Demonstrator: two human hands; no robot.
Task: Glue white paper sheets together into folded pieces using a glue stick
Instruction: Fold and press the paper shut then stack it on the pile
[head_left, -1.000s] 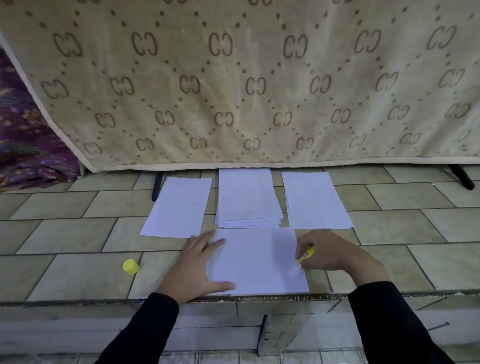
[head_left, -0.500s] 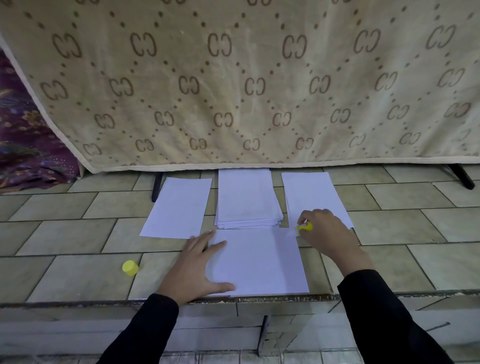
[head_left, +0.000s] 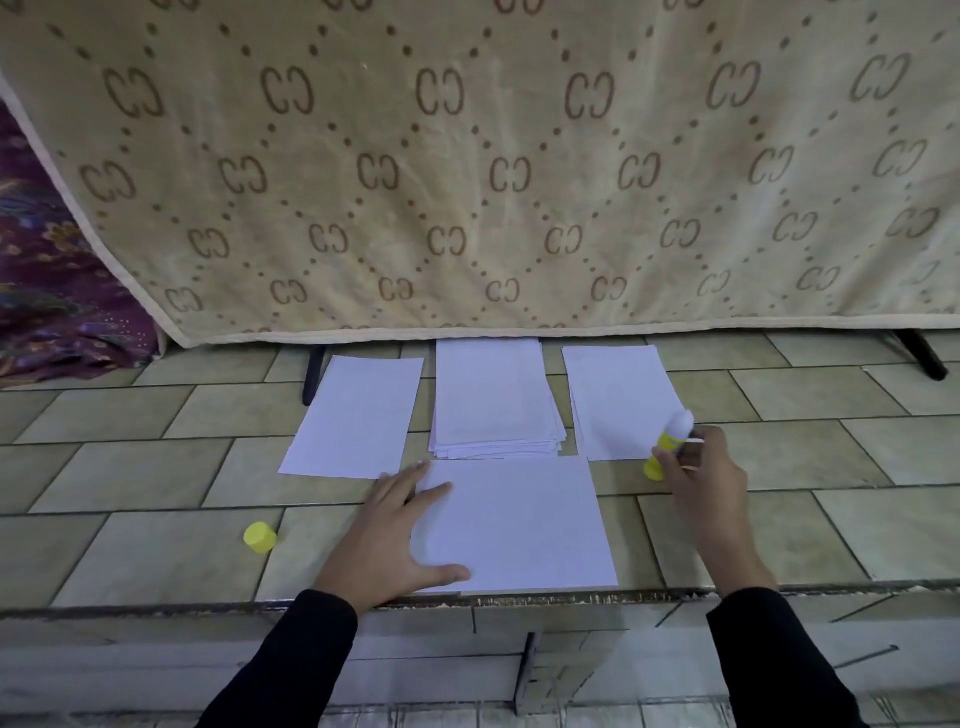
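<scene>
Paper sheet (head_left: 519, 525) is held flat by the spread left grip (head_left: 384, 545); the glue stick (head_left: 669, 442) is pinched in the right grip (head_left: 701, 483); folding is judged not yet done.

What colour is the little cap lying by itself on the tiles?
The cap is bright yellow. The head view, the only one, shows it left of the left hand.

White front sheet (head_left: 519, 525) flat at the near edge; left sheet (head_left: 358, 415), stack (head_left: 493, 400) and right sheet (head_left: 618, 400) in a row behind. Yellow glue stick (head_left: 670, 441) uncapped, tilted, white tip up, by right sheet's near corner. Loose yellow cap (head_left: 260, 537) well left.
</scene>
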